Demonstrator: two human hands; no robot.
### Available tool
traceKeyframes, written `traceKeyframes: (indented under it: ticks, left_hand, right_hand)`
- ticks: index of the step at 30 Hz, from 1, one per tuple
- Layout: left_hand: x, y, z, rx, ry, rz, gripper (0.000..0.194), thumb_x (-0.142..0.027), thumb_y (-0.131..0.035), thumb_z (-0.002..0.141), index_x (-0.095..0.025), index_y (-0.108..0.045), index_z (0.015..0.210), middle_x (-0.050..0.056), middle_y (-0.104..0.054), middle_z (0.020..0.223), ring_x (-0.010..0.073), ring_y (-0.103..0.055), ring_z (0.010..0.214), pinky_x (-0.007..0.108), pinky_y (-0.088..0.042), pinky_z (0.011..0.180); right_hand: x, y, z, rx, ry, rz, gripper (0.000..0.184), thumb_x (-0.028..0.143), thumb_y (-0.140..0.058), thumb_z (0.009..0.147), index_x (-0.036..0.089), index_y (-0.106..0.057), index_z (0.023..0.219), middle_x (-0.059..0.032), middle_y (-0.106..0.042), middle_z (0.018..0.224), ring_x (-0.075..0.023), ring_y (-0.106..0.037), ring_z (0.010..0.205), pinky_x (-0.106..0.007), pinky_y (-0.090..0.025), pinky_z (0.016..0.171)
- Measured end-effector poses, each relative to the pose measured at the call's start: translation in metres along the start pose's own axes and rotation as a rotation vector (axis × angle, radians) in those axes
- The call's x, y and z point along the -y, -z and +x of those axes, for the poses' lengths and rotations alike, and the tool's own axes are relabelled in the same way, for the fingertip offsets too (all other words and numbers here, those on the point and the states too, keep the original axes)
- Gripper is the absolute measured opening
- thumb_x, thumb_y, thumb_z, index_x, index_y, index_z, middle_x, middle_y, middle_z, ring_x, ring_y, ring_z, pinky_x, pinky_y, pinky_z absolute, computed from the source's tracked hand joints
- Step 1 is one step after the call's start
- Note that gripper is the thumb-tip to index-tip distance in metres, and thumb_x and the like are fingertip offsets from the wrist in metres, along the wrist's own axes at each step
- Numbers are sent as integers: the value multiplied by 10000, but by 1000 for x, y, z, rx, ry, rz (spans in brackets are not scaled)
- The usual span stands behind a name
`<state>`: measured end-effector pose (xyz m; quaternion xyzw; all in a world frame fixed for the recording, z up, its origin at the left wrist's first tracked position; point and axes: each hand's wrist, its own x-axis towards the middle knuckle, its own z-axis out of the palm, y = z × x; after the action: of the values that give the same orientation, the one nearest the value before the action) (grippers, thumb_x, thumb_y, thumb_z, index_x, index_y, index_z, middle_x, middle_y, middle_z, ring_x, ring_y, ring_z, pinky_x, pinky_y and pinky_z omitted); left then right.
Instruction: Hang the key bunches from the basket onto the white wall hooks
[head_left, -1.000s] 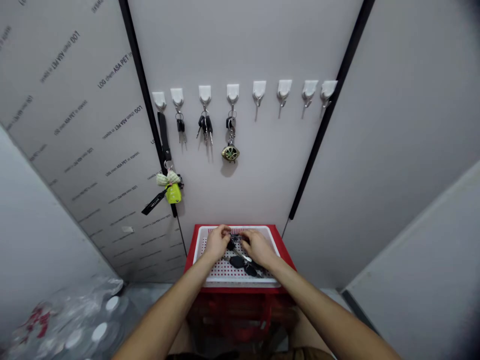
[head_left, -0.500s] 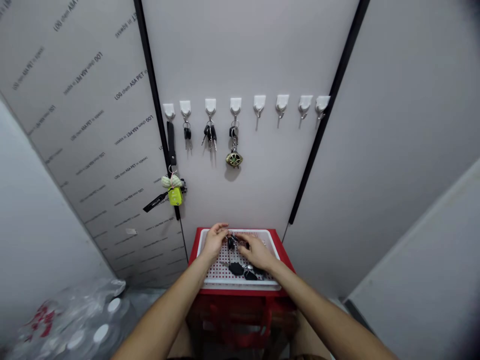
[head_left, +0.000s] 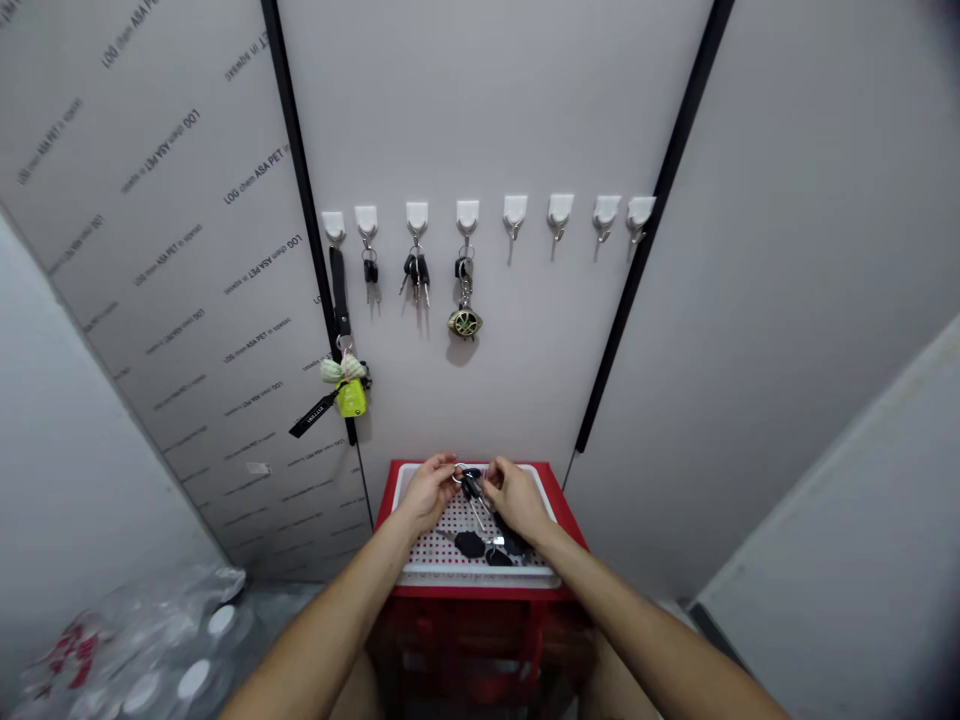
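Note:
Over the white basket (head_left: 480, 578), my left hand (head_left: 429, 492) pinches the metal ring of a bunch of keys (head_left: 474, 490). Several dark-headed keys fan out from that ring, some with their blades pointing down. My right hand (head_left: 516, 495) is closed at the bunch's right side, thumb and finger at a key; the exact contact is partly hidden. Below them, other black-headed keys (head_left: 470, 544) lie on the perforated basket floor, partly under my right hand.
The basket rests on a red stool (head_left: 566, 510) against the wall. Above is a row of white hooks (head_left: 515, 212); the left ones hold keys, including a bunch with a bronze eye-shaped pendant (head_left: 465, 323) and a lime-green key fob (head_left: 350, 398). Wrapped bottles (head_left: 195, 680) stand lower left.
The bunch of keys has been turned and spread between my hands; its ring now shows clearly at my left fingertips. The hanging keys stay put, while the camera view has shifted slightly.

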<state>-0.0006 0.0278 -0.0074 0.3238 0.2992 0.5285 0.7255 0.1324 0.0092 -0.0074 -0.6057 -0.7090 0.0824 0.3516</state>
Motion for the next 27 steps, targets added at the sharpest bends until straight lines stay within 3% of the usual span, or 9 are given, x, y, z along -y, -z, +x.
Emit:
traceKeyframes:
  ticks: [2, 8, 11, 14, 17, 21, 27]
  left_hand:
    - [-1, 0, 1, -3, 21, -37, 135, -23, -424, 639, -132, -452, 715, -12, -515, 539, 46, -487, 478, 145, -378, 481]
    - [-4, -2, 1, 9, 47, -95, 133, -2, -399, 658, -119, -451, 695, -4, -519, 538, 44, -495, 477, 133, -388, 476]
    - [-5, -3, 0, 13, 47, -118, 145, 6, -383, 666, -121, -450, 687, -7, -517, 530, 42, -495, 474, 130, -390, 475]
    - [-5, -3, 0, 20, 43, -145, 157, 11, -371, 671, -124, -449, 685, -7, -518, 529, 38, -492, 469, 123, -386, 469]
    - [-5, -3, 1, 27, 36, -157, 157, 13, -374, 671, -124, -451, 679, -2, -524, 545, 39, -501, 489, 120, -387, 478]
    - [-5, -2, 1, 36, 37, -152, 149, 10, -387, 665, -121, -457, 668, 6, -535, 586, 46, -516, 530, 131, -404, 521]
    - [-4, -3, 0, 67, 80, -141, 163, 21, -388, 653, -123, -462, 677, 10, -544, 603, 46, -519, 527, 124, -404, 506]
  right_hand:
    - [1, 2, 0, 65, 24, 57, 105, 224, -424, 648, 168, -498, 599, -14, -547, 546, -113, -479, 501, -219, -361, 509]
    - [5, 1, 0, 171, 161, 357, 226, 146, -399, 639, 166, -502, 839, -38, -582, 803, -110, -517, 695, -225, -389, 657]
    - [6, 1, 0, 55, 91, 309, 227, 166, -461, 594, 154, -479, 820, -33, -571, 751, -112, -506, 628, -226, -396, 595]
    - [6, 3, 0, -59, 28, 199, 109, 205, -497, 576, 157, -469, 670, 4, -521, 573, -105, -455, 508, -218, -372, 498]
    - [8, 5, -2, -2, 80, 239, 79, 243, -483, 609, 165, -473, 612, 9, -512, 548, -100, -452, 505, -211, -368, 497]
    - [12, 7, -3, 59, 82, 344, 132, 242, -467, 636, 166, -501, 738, -16, -564, 674, -105, -496, 576, -221, -395, 558]
    - [11, 9, -2, -12, 105, 262, 145, 203, -482, 631, 169, -512, 768, -17, -546, 681, -104, -480, 577, -228, -393, 576]
